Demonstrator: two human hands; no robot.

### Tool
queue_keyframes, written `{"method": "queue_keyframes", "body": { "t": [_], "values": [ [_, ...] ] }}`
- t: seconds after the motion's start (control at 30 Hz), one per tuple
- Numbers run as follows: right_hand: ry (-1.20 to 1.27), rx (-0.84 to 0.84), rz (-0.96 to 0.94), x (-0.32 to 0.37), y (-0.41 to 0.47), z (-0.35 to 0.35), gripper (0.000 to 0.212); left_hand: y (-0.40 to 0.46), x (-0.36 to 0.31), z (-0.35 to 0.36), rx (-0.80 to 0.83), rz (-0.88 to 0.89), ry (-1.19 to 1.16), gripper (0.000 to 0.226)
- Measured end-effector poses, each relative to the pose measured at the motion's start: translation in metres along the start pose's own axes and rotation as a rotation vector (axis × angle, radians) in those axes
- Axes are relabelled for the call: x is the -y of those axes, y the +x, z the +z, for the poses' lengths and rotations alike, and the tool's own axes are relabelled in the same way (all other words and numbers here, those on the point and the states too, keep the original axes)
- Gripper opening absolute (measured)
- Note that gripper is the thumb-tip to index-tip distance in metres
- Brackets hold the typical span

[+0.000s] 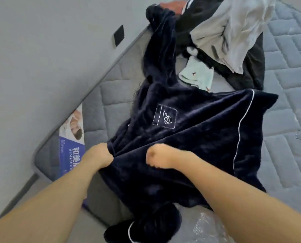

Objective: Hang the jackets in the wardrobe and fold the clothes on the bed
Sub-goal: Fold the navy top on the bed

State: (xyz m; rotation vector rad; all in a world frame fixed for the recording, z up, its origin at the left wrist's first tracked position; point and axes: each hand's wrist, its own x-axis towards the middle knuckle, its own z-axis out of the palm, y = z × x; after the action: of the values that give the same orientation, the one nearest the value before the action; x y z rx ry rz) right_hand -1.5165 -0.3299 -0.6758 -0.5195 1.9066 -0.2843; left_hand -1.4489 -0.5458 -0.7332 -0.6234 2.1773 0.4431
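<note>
A navy velvet top (190, 130) with white piping and an embroidered chest patch lies spread across the grey quilted mattress (286, 85). One sleeve stretches toward the far edge, the other hangs off the near edge. My left hand (100, 156) grips a bunched fold of the fabric at its near left side. My right hand (161, 157) is fisted on the same garment just to the right. Further back lies a pile with a light grey garment (233, 32) over black clothes (251, 71), and a small mint piece (197, 74).
A blue and white label (72, 137) covers the mattress corner at the left. Beyond the mattress edge is a grey wall with a black switch plate (119, 35). Clear crinkled plastic (204, 225) lies at the near edge. Something red (172, 6) shows at the top.
</note>
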Motion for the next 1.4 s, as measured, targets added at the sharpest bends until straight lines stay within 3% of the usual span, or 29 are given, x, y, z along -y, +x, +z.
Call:
{"method": "queue_keyframes", "body": {
  "t": [0.07, 0.17, 0.3, 0.4, 0.5, 0.6, 0.63, 0.7, 0.77, 0.9, 1.1, 1.17, 1.27, 1.4],
  "values": [
    [-0.203, -0.343, -0.025, 0.018, 0.030, -0.056, 0.023, 0.009, 0.009, 0.002, 0.046, -0.003, -0.046, 0.030],
    [-0.576, -0.578, -0.050, 0.037, 0.087, -0.123, 0.038, 0.031, 0.015, 0.012, 0.072, -0.069, -0.057, 0.033],
    [-1.111, -0.392, 0.027, 0.042, 0.162, -0.139, 0.069, 0.052, 0.024, 0.042, -0.093, -0.071, -0.118, 0.023],
    [-1.223, -0.329, 0.149, 0.044, 0.188, -0.126, 0.081, 0.059, 0.024, 0.054, -0.143, -0.068, -0.139, 0.017],
    [-1.130, -0.280, 0.238, 0.050, 0.183, -0.125, 0.064, 0.061, 0.021, 0.052, -0.110, -0.094, -0.127, 0.015],
    [-1.077, -0.058, 0.390, 0.048, 0.152, -0.134, 0.015, 0.056, 0.019, 0.039, -0.057, -0.113, -0.112, 0.022],
    [-1.066, -0.003, 0.433, 0.045, 0.138, -0.136, 0.013, 0.052, 0.018, 0.031, -0.021, -0.127, -0.130, 0.029],
    [-1.013, 0.057, 0.497, 0.037, 0.103, -0.140, 0.023, 0.043, 0.013, 0.009, 0.029, -0.136, -0.356, 0.035],
    [-0.914, 0.038, 0.538, 0.027, 0.057, -0.148, 0.021, 0.027, 0.000, -0.020, 0.031, -0.073, -0.686, 0.025],
    [-0.791, -0.178, 0.609, 0.002, -0.068, -0.168, 0.015, -0.035, -0.052, -0.090, -0.021, 0.206, -1.007, 0.023],
    [-0.753, -0.535, 0.741, -0.029, -0.305, -0.174, 0.010, -0.187, -0.162, -0.169, -0.259, 0.661, -0.655, 0.034],
    [-0.702, -0.631, 0.791, -0.043, -0.387, -0.158, 0.010, -0.252, -0.194, -0.177, -0.256, 0.793, -0.527, 0.041],
    [-0.648, -0.830, 0.859, -0.066, -0.509, -0.118, 0.017, -0.352, -0.241, -0.173, -0.244, 0.920, -0.352, 0.027],
    [-0.523, -1.067, 0.954, -0.086, -0.650, -0.050, 0.026, -0.475, -0.303, -0.144, -0.260, 1.043, -0.328, 0.023]
  ]
}}
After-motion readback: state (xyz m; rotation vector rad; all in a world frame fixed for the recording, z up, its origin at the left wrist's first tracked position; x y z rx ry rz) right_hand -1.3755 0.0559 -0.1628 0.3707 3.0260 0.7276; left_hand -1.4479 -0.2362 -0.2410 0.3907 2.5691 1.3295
